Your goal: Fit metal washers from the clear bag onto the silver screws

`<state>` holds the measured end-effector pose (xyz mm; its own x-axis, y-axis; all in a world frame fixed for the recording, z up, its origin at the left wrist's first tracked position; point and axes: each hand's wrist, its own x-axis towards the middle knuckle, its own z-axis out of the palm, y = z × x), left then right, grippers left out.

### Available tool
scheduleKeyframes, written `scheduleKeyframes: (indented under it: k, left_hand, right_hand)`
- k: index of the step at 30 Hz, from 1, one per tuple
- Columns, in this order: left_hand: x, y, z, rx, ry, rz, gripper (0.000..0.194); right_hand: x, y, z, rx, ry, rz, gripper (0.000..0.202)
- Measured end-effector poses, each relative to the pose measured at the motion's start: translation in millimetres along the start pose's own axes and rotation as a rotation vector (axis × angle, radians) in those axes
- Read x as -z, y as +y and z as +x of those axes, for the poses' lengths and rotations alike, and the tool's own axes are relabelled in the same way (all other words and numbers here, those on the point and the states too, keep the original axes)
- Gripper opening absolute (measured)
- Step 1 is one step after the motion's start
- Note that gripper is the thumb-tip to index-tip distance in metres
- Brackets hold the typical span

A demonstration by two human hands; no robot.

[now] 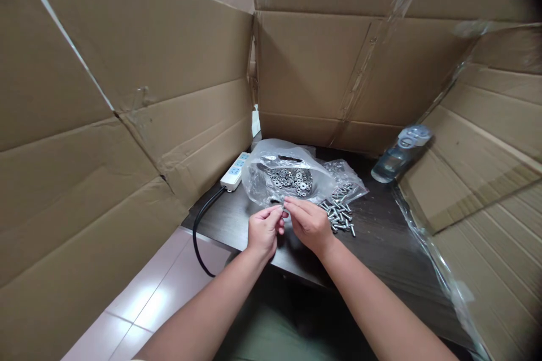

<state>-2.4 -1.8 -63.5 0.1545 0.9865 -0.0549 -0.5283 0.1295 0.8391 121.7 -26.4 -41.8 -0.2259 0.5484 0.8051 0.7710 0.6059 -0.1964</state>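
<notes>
My left hand [266,231] and my right hand [308,224] meet at the fingertips over the front of the dark table. Both are closed in a pinch around a small metal piece [284,208], mostly covered by the fingers, so its kind does not show. Just behind them an open plastic bag [258,166] holds many washers and nuts [292,180]. To the right of my right hand lies a loose pile of bolts [340,211], partly on a clear plastic bag [353,179].
A white power strip [235,171] with a black cable [199,225] sits at the table's left edge. A clear water bottle [398,155] stands tilted in view at the back right. Cardboard walls [317,67] enclose the table at the left, back and right.
</notes>
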Motion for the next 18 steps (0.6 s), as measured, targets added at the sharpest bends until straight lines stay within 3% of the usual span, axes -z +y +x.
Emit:
scheduleKeyframes:
  k: [10, 18]
  left_hand:
    - [2.7, 0.4, 2.0, 0.052, -0.030, -0.088, 0.020]
    - [4.9, 3.6, 2.9, 0.176, -0.052, -0.223, 0.018]
  right_hand:
    - [-0.8, 2.5, -2.9, 0.159, -0.098, -0.073, 0.030]
    - [4.1, -0.6, 1.8, 0.156, -0.159, 0.022, 0.034]
